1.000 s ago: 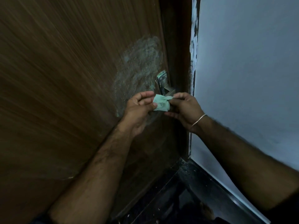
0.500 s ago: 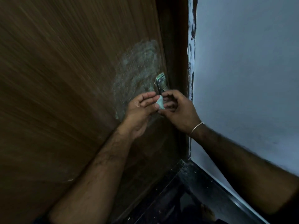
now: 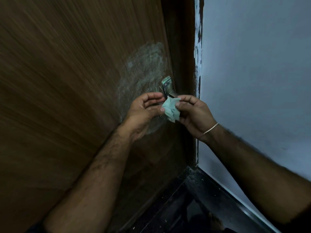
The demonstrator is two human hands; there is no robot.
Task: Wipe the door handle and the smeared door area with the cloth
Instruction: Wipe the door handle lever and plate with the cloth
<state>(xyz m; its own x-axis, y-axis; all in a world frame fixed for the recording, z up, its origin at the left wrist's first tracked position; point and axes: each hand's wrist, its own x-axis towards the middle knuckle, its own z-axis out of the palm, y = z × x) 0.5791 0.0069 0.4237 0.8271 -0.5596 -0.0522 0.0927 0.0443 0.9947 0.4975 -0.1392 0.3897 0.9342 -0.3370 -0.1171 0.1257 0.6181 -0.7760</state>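
A small pale green cloth [image 3: 170,109] is crumpled between both hands, just below the metal door handle [image 3: 166,86]. My left hand [image 3: 144,111] pinches its left side with thumb and fingertips. My right hand [image 3: 193,113], with a thin bangle on the wrist, grips its right side. The handle's lower part is hidden behind the hands and cloth. A pale, dusty smear [image 3: 143,71] spreads over the brown wooden door [image 3: 67,81] to the left of and above the handle; its lower part lies behind my left hand.
The dark door frame [image 3: 183,64] runs down right of the handle. A pale blue wall [image 3: 252,73] with chipped paint at its edge fills the right side. A dark floor and skirting [image 3: 193,199] lie below.
The cloth, nearly hidden between closed fingers half a second ago, now shows opened out between the hands. Both hands have drawn slightly apart and sit a little lower under the handle.
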